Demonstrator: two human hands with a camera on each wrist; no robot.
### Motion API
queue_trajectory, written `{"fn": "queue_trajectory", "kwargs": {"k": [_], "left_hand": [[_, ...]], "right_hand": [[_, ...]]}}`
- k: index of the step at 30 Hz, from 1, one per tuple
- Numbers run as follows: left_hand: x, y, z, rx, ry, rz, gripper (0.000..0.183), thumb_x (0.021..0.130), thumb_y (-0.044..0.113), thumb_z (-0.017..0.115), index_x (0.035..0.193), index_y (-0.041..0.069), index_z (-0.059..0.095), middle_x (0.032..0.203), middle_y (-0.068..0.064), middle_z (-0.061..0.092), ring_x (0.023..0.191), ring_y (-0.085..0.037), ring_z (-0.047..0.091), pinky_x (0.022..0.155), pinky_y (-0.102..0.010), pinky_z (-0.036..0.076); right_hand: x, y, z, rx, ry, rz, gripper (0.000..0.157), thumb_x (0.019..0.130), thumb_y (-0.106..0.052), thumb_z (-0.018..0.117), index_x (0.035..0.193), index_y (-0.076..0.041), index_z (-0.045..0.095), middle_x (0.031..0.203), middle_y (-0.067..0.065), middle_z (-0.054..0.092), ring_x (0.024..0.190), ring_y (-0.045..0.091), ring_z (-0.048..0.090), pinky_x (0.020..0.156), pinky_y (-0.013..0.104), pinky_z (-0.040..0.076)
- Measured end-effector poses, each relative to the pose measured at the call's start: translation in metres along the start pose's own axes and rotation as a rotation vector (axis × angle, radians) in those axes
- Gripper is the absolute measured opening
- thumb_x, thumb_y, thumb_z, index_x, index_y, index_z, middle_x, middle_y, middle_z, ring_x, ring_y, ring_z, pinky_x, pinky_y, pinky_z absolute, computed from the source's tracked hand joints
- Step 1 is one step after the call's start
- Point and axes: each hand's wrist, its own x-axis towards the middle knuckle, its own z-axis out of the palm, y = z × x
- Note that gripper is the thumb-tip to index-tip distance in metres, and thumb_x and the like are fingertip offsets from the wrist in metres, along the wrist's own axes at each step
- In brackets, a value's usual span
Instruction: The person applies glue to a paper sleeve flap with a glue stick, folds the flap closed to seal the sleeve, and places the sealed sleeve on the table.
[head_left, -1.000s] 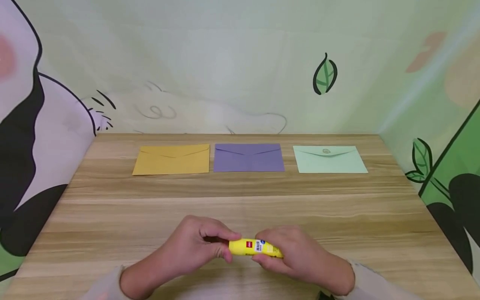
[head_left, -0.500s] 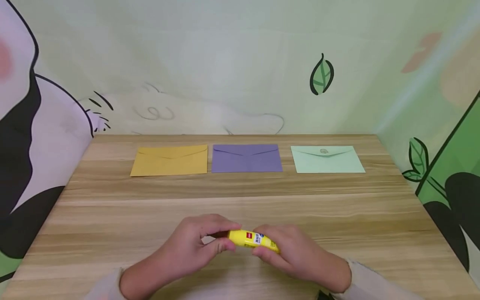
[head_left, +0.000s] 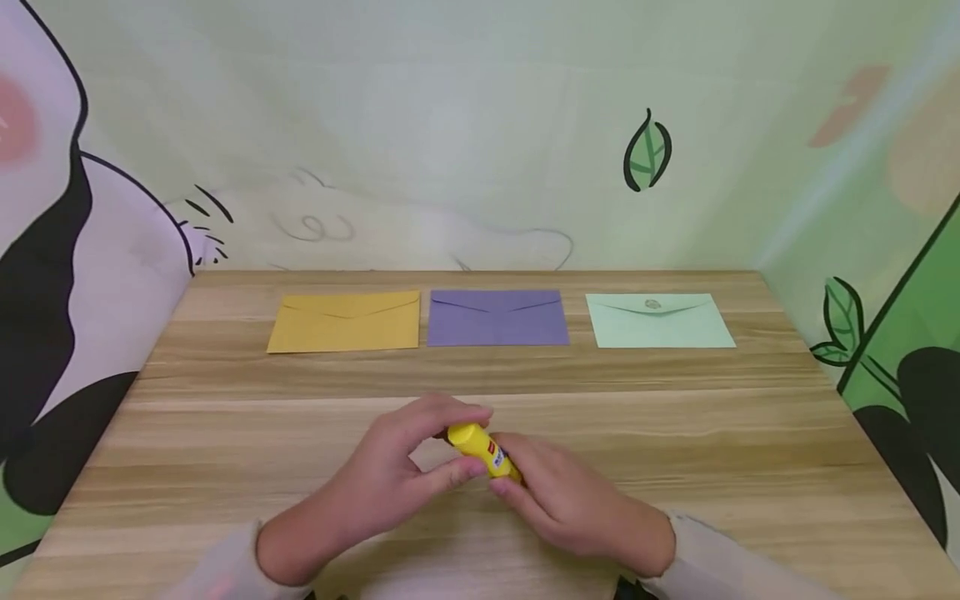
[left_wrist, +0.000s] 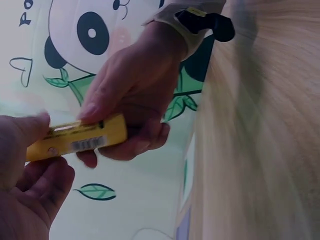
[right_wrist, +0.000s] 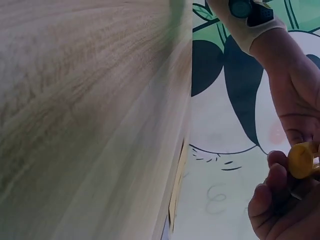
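A yellow glue stick (head_left: pixel 486 452) with a red logo is held in the air over the near part of the table, tilted, its upper end toward the left. My right hand (head_left: pixel 564 502) grips its lower end. The thumb and fingers of my left hand (head_left: pixel 397 467) are around the upper end. In the left wrist view, a barcode shows on the side of the glue stick (left_wrist: pixel 90 140) between both hands. Only one round end of the glue stick (right_wrist: pixel 301 161) is plain in the right wrist view; the rest is cut off or covered.
Three envelopes lie in a row toward the back of the wooden table (head_left: pixel 225 425): yellow (head_left: pixel 345 323), purple (head_left: pixel 498 318) and mint green (head_left: pixel 660 321). A printed cloth backdrop (head_left: pixel 450 133) with panda and leaf drawings stands behind and at both sides.
The glue stick was nearly level and has swung to a steep tilt, its left end rising away from me. Both hands moved with it, the left one slightly upward. The envelopes lie as before.
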Motion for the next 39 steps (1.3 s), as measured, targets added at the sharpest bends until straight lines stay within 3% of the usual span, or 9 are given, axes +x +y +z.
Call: {"fn": "queue_trajectory", "kwargs": {"k": [4, 9, 13, 21, 24, 28, 32, 35, 39], "left_hand": [[-0.006, -0.006, 0.002, 0.073, -0.049, -0.028, 0.05, 0.09, 0.011, 0.075, 0.138, 0.012, 0.06, 0.12, 0.0, 0.07, 0.108, -0.012, 0.066, 0.095, -0.033, 0.054], [-0.022, -0.017, -0.011, 0.185, -0.062, -0.072, 0.05, 0.091, 0.013, 0.074, 0.138, 0.017, 0.059, 0.116, 0.007, 0.066, 0.108, -0.009, 0.063, 0.093, -0.035, 0.054], [-0.034, -0.024, -0.034, 0.306, -0.01, -0.097, 0.054, 0.087, 0.011, 0.077, 0.138, 0.018, 0.06, 0.116, 0.006, 0.065, 0.108, -0.011, 0.063, 0.094, -0.028, 0.053], [-0.048, -0.033, -0.101, 0.532, 0.172, -0.166, 0.06, 0.077, -0.004, 0.081, 0.134, 0.01, 0.063, 0.107, -0.001, 0.068, 0.098, -0.001, 0.059, 0.089, -0.004, 0.043], [-0.056, -0.044, -0.125, 0.58, 0.221, -0.263, 0.058, 0.081, -0.003, 0.079, 0.136, 0.007, 0.062, 0.106, -0.006, 0.066, 0.098, 0.005, 0.054, 0.088, 0.001, 0.039], [-0.069, -0.065, -0.153, 0.595, 0.254, -0.463, 0.054, 0.09, 0.005, 0.074, 0.141, 0.005, 0.057, 0.115, -0.018, 0.062, 0.101, -0.015, 0.062, 0.082, 0.005, 0.036], [-0.082, -0.089, -0.171, 0.62, 0.246, -0.662, 0.054, 0.096, 0.013, 0.067, 0.146, 0.005, 0.049, 0.13, -0.028, 0.057, 0.107, -0.047, 0.064, 0.084, -0.024, 0.056], [-0.09, -0.107, -0.18, 0.634, 0.23, -0.767, 0.055, 0.1, 0.018, 0.062, 0.15, 0.004, 0.044, 0.136, -0.032, 0.051, 0.113, -0.053, 0.06, 0.086, -0.054, 0.052], [-0.1, -0.127, -0.193, 0.642, 0.225, -0.83, 0.055, 0.101, 0.021, 0.061, 0.149, 0.001, 0.044, 0.137, -0.035, 0.049, 0.115, -0.055, 0.057, 0.087, -0.06, 0.051]], "right_hand": [[0.002, 0.002, 0.002, -0.021, -0.043, -0.002, 0.044, 0.104, -0.027, 0.054, 0.144, -0.012, 0.045, 0.096, -0.01, 0.056, 0.087, 0.006, 0.056, 0.079, 0.023, 0.049], [-0.004, 0.009, -0.001, -0.037, -0.157, 0.135, 0.058, 0.104, -0.043, 0.05, 0.153, -0.012, 0.039, 0.118, -0.003, 0.067, 0.099, 0.012, 0.064, 0.089, 0.033, 0.053], [-0.011, 0.017, -0.002, -0.055, -0.176, 0.208, 0.054, 0.104, -0.044, 0.049, 0.15, -0.015, 0.044, 0.119, -0.003, 0.068, 0.098, 0.01, 0.064, 0.09, 0.035, 0.053], [-0.019, 0.028, -0.003, -0.097, -0.125, 0.204, 0.051, 0.105, -0.046, 0.045, 0.146, -0.015, 0.049, 0.119, -0.002, 0.068, 0.1, 0.01, 0.065, 0.091, 0.037, 0.053], [-0.021, 0.031, -0.004, -0.109, -0.118, 0.201, 0.051, 0.106, -0.045, 0.045, 0.145, -0.014, 0.05, 0.119, -0.001, 0.068, 0.101, 0.01, 0.065, 0.091, 0.037, 0.054], [-0.023, 0.034, -0.005, -0.115, -0.115, 0.205, 0.046, 0.106, -0.039, 0.046, 0.144, -0.012, 0.051, 0.118, -0.001, 0.068, 0.101, 0.01, 0.065, 0.091, 0.037, 0.054], [-0.024, 0.036, -0.007, -0.144, -0.099, 0.186, 0.038, 0.105, -0.026, 0.052, 0.14, -0.012, 0.054, 0.116, -0.001, 0.068, 0.1, 0.008, 0.065, 0.09, 0.035, 0.055], [-0.025, 0.037, -0.008, -0.169, -0.088, 0.169, 0.037, 0.102, -0.021, 0.056, 0.139, -0.012, 0.056, 0.114, -0.002, 0.068, 0.099, 0.008, 0.064, 0.088, 0.034, 0.055], [-0.026, 0.038, -0.008, -0.179, -0.078, 0.169, 0.037, 0.1, -0.019, 0.058, 0.137, -0.013, 0.057, 0.112, -0.003, 0.068, 0.097, 0.006, 0.063, 0.086, 0.032, 0.055]]}}
